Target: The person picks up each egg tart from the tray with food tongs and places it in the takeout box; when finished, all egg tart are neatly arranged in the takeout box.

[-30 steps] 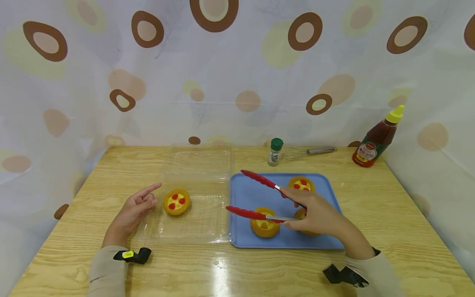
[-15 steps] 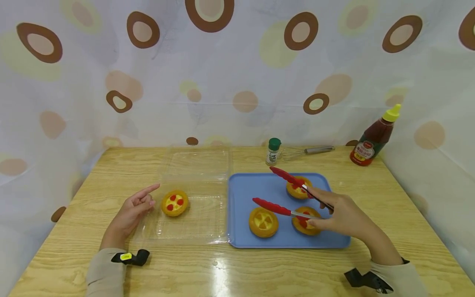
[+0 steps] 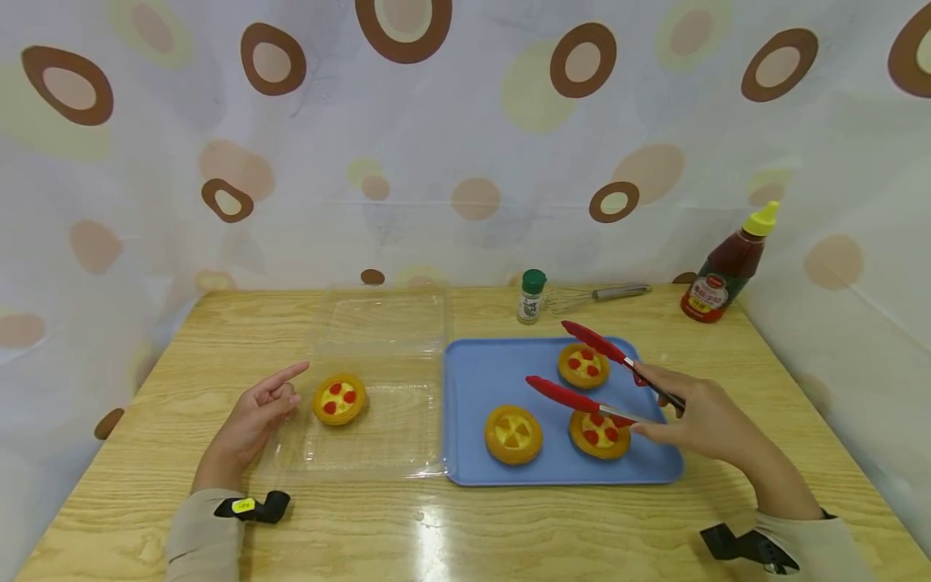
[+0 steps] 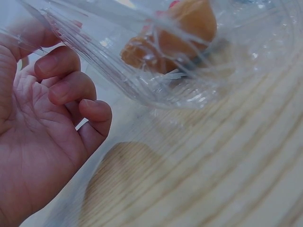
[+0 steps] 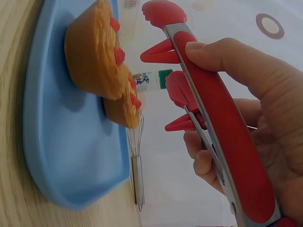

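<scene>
My right hand (image 3: 705,420) holds red-and-silver tongs (image 5: 227,127), thumb on one arm and fingers on the other. The tongs are spread above the right part of the blue tray (image 3: 473,380), with nothing between their red tips. Three tarts lie on the tray: a plain-topped tart (image 3: 513,435), a front red-dotted tart (image 3: 600,434) partly under the tongs, and a back red-dotted tart (image 3: 583,366). My left hand (image 3: 252,416) rests at the left rim of a clear plastic container (image 3: 393,453), index finger extended, other fingers loosely curled. Another red-dotted tart (image 3: 339,398) sits inside that container.
Behind the tray stand a green-capped seasoning shaker (image 3: 531,297) and, lying flat, a whisk (image 3: 611,293). A red sauce bottle (image 3: 727,267) with a yellow cap is at the back right. The container's lid (image 3: 385,315) lies folded back.
My right hand has moved right with the tongs, exposing more of the tray's tarts. The tongs' tips have moved away from the container. The left hand stays at the container's rim.
</scene>
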